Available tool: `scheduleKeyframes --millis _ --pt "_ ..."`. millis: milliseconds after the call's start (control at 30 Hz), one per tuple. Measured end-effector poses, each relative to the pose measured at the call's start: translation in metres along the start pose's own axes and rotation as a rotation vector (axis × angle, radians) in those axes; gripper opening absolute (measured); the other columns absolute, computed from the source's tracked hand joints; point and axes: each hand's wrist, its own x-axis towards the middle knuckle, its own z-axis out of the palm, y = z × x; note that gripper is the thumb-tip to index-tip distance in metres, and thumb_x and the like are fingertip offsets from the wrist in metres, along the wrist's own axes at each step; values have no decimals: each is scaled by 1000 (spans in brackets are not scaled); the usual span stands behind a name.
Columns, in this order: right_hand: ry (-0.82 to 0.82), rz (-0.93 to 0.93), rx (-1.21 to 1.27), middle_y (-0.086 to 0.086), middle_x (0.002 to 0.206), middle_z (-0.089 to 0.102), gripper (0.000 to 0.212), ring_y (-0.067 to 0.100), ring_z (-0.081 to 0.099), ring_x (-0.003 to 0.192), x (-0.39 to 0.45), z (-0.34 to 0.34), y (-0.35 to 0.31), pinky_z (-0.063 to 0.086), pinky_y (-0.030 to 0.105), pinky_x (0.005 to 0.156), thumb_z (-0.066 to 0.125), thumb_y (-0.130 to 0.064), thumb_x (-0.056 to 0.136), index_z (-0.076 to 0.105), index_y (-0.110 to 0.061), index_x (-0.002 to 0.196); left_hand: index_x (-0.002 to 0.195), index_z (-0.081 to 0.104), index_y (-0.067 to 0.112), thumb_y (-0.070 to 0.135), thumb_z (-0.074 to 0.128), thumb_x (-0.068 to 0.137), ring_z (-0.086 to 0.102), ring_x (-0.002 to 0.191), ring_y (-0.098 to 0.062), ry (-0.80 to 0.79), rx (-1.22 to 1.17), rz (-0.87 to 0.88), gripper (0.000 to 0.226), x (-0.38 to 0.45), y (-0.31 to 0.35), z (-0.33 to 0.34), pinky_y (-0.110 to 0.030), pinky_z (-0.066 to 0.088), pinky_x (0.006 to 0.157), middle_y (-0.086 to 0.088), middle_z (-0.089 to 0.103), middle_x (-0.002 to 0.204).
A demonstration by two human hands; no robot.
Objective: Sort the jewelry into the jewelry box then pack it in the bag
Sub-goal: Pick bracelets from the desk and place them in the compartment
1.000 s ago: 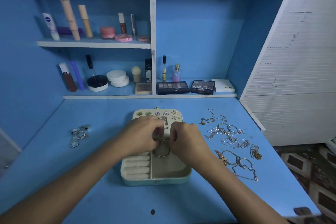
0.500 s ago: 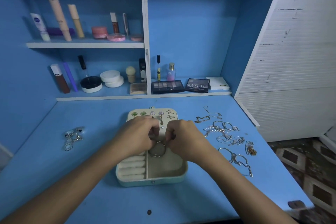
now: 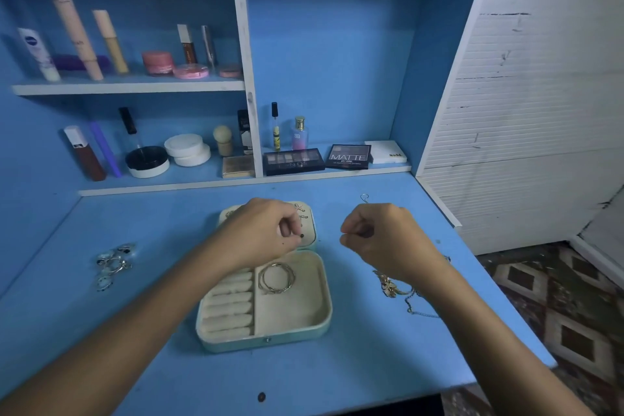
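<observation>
An open cream jewelry box (image 3: 305,326) lies in the middle of the blue desk, its lid flat behind it with small earrings pinned on. Gold hoop bangles (image 3: 276,278) rest in the box's large right compartment. My left hand (image 3: 261,233) hovers over the lid with curled fingers. My right hand (image 3: 385,240) is a loose fist to the right of the box, above a pile of chains and bracelets (image 3: 396,290) that it mostly hides. Whether either hand pinches something small I cannot tell. A cluster of rings (image 3: 113,263) lies at the left.
Cosmetics fill the shelves behind: tubes (image 3: 67,17), jars (image 3: 147,162), eyeshadow palettes (image 3: 293,161). A white louvred panel (image 3: 526,132) bounds the right side. The desk's front edge (image 3: 337,395) runs near my forearms, with patterned floor (image 3: 557,314) beyond at the right.
My hands, which were together over the box holding the hoops, have parted. The hoops now lie in the box, and my right hand has moved right over the chain pile.
</observation>
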Motion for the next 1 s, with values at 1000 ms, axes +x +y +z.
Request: scheduleKeyframes --millis 1000 --pt "-69 215 -428 -5 82 73 7 18 66 83 -20 -30 70 58 32 70 68 -28 83 75 -25 83 104 75 21 26 70 87 65 94 -20 -152 20 58 18 124 88 89 -35 55 86 0 68 103"
